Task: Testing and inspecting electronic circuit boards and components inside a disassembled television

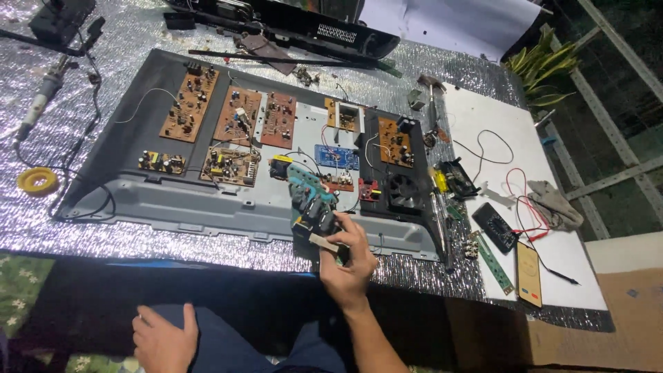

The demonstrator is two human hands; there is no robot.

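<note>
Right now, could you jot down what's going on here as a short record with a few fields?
Setting: silver foil-covered work surface with a large grey TV back panel lying flat
On the panel: several brown circuit boards, a small blue board, a black fan
Right hand: holds up a teal circuit board with dark parts
Left hand: rests on the person's knee, holding nothing
Beside the panel: white sheet, black multimeter with red leads, phone, yellow solder reel
</note>
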